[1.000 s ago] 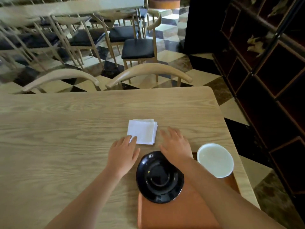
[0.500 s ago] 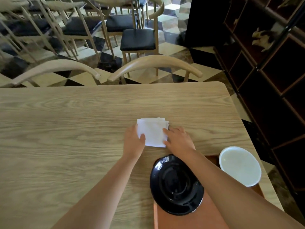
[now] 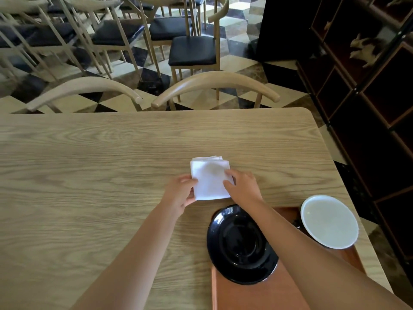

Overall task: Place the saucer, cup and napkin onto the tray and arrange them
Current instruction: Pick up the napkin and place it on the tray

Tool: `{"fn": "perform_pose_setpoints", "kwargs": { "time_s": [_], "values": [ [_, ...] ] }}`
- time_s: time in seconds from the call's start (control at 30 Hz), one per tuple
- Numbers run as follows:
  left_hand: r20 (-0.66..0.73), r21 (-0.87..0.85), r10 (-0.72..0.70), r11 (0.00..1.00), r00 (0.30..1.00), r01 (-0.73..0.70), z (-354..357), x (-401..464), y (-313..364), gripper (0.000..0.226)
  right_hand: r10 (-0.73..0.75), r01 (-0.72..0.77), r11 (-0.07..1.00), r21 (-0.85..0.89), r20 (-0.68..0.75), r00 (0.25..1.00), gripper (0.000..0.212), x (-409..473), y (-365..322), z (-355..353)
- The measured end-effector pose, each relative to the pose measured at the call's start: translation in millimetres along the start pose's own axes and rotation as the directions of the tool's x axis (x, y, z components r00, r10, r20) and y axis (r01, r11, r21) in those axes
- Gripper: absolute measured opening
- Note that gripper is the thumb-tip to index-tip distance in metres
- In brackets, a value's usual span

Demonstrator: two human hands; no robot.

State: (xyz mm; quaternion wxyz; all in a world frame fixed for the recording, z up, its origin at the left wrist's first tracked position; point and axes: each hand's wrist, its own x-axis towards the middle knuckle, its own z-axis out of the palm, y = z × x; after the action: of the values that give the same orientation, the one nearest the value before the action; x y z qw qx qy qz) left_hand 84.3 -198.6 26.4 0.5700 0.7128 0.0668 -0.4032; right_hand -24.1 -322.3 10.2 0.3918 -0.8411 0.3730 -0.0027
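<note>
A folded white napkin (image 3: 209, 178) lies on the wooden table, just beyond the tray. My left hand (image 3: 180, 191) pinches its near left corner, thumb on top. My right hand (image 3: 243, 188) grips its right edge with fingers on top. A glossy black saucer (image 3: 240, 245) sits on the far left corner of the brown tray (image 3: 263, 294), overhanging its edge. A cup with a white inside (image 3: 329, 221) stands on the tray's far right corner. My right forearm crosses over the tray between saucer and cup.
The wooden table (image 3: 89, 175) stretches wide to the left. Its right edge lies close beside the cup. Two curved chair backs (image 3: 214, 82) stand at the far edge. A dark shelving unit (image 3: 368, 97) rises at the right.
Both hands have moved forward from beside the saucer onto the napkin and closed on its two sides. The napkin's near edge now looks slightly lifted.
</note>
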Motion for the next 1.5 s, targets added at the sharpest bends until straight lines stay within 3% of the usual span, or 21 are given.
{"fn": "perform_pose_setpoints", "kwargs": {
  "time_s": [0.23, 0.37, 0.43, 0.53, 0.73, 0.83, 1.0, 1.17, 1.37, 1.5],
  "values": [
    [0.166, -0.179, 0.204, 0.968, 0.965, -0.173, 3.4, -56.4, 3.9, 0.02, 0.1, -0.084, 0.911, 0.403, -0.019, 0.995, 0.041, -14.0, 2.4, -31.0],
    [0.238, -0.187, 0.256, 0.959, 0.937, -0.214, 6.0, -92.2, -6.0, 0.021, 0.097, -0.159, 0.706, 0.69, 0.128, 0.987, 0.039, -56.5, 14.9, -60.1],
    [0.231, -0.13, 0.261, 0.963, 0.937, -0.237, 10.7, -108.9, -17.6, 0.022, 0.086, -0.158, 0.686, 0.71, 0.136, 0.987, 0.038, -84.0, 23.3, -74.2],
    [0.177, -0.055, 0.289, 0.957, 0.941, -0.284, 26.2, -138.4, -41.1, 0.025, 0.121, -0.084, 0.804, 0.589, -0.024, 0.992, 0.037, -126.0, 38.4, -89.3],
    [0.025, 0.096, 0.448, 0.889, 0.893, -0.449, 71.3, -192.1, -97.1, 0.018, 0.104, 0.005, 0.875, 0.484, -0.198, 0.975, 0.021, -199.6, 84.4, -105.3],
    [0.088, 0.279, 0.539, 0.794, 0.838, -0.54, 89.1, -204.1, -121.9, 0.014, 0.077, -0.003, 0.916, 0.402, -0.168, 0.983, 0.021, -217.7, 109.5, -111.1],
    [0.263, 0.459, 0.471, 0.707, 0.842, -0.539, 109.9, -200.1, -158.8, 0.025, 0.135, -0.125, 0.957, 0.264, -0.021, 0.991, 0.032, -232.0, 145.6, -112.9],
    [0.37, 0.594, 0.517, 0.508, 0.772, -0.624, 122.6, -188.8, -183.2, 0.04, 0.101, -0.103, 0.986, 0.13, 0.017, 0.995, 0.036, -227.5, 167.3, -107.0],
    [0.416, 0.721, 0.488, 0.338, 0.767, -0.605, 125.7, -190.8, -200.0, 0.047, 0.038, -0.04, 0.997, -0.071, -0.033, 0.999, 0.04, -231.5, 188.6, -94.6],
    [0.456, 0.748, 0.576, 0.164, 0.678, -0.643, 120.4, -186.7, -207.5, 0.044, -0.137, 0.089, 0.947, -0.307, -0.137, 0.981, 0.045, -235.7, 198.4, -85.6]
  ]
}}
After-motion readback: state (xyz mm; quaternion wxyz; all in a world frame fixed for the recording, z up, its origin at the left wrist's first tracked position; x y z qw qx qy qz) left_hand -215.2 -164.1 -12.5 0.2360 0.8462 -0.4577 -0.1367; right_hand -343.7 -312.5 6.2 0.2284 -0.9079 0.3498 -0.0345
